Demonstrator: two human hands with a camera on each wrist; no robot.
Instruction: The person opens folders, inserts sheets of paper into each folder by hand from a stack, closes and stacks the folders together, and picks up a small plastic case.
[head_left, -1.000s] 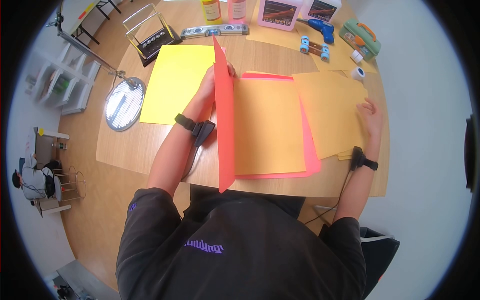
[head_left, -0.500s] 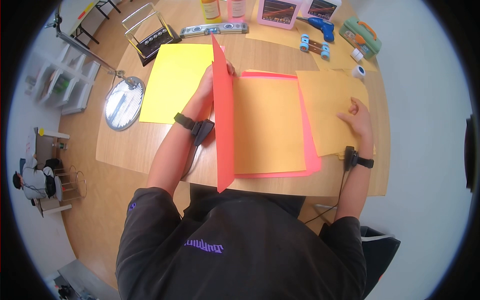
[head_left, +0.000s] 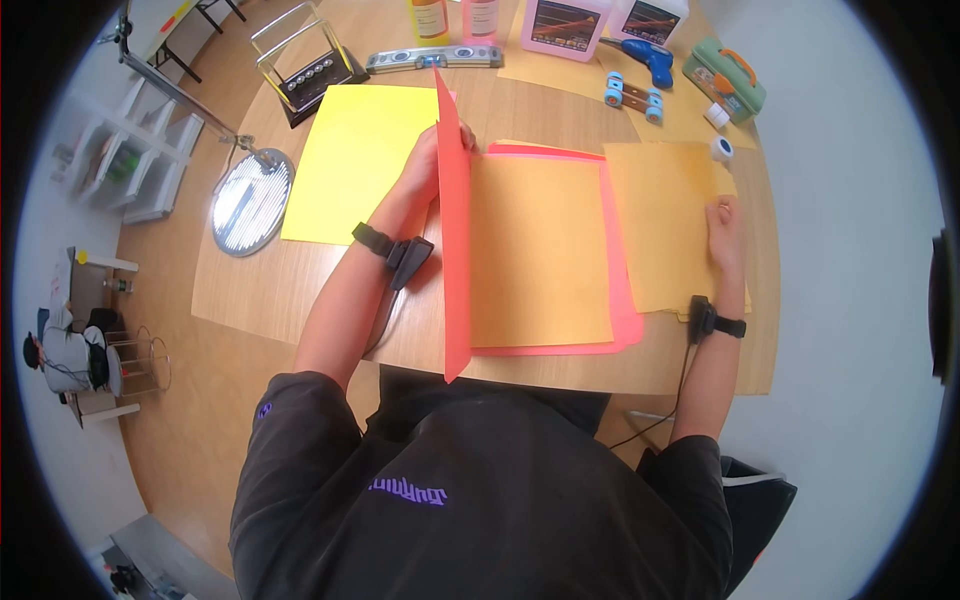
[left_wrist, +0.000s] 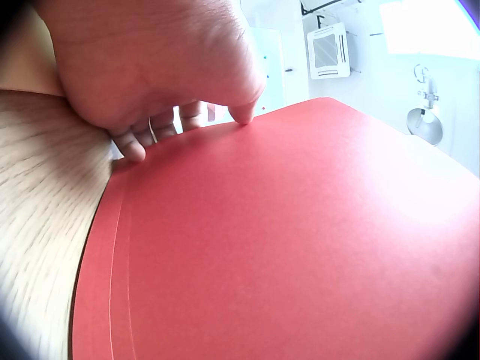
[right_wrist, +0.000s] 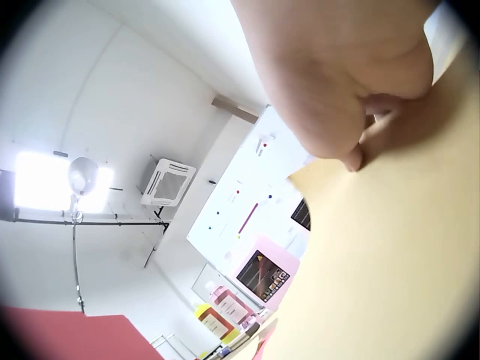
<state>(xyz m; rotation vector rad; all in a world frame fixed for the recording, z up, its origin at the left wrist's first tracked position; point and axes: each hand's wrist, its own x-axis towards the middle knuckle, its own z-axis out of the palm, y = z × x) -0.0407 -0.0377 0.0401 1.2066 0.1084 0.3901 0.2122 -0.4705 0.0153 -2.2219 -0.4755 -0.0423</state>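
Note:
A red folder cover (head_left: 455, 250) stands nearly upright, gripped near its top by my left hand (head_left: 425, 165). In the left wrist view, the thumb of that hand (left_wrist: 165, 60) lies against the red cover (left_wrist: 285, 225), and its other fingers show at the edge. Right of the cover, a tan sheet (head_left: 540, 250) lies over pink and red sheets. Farther right, my right hand (head_left: 726, 235) pinches the right side of another tan sheet (head_left: 660, 230), with more tan paper beneath. The right wrist view shows this hand (right_wrist: 345, 82) with curled fingers against the tan sheet (right_wrist: 390, 247).
Yellow paper (head_left: 350, 165) lies left of the folder, beside a round lamp base (head_left: 252, 205). Along the back stand a ball cradle (head_left: 310, 80), a level (head_left: 435, 57), bottles and jugs (head_left: 562, 28). A blue tool (head_left: 650, 60), toy car (head_left: 633, 98) and green box (head_left: 725, 80) stand back right.
My right hand has moved from the far right edge inward, then slightly back right, and its fingers have curled onto the tan sheet. That sheet sits slightly farther right. My left hand still grips the cover.

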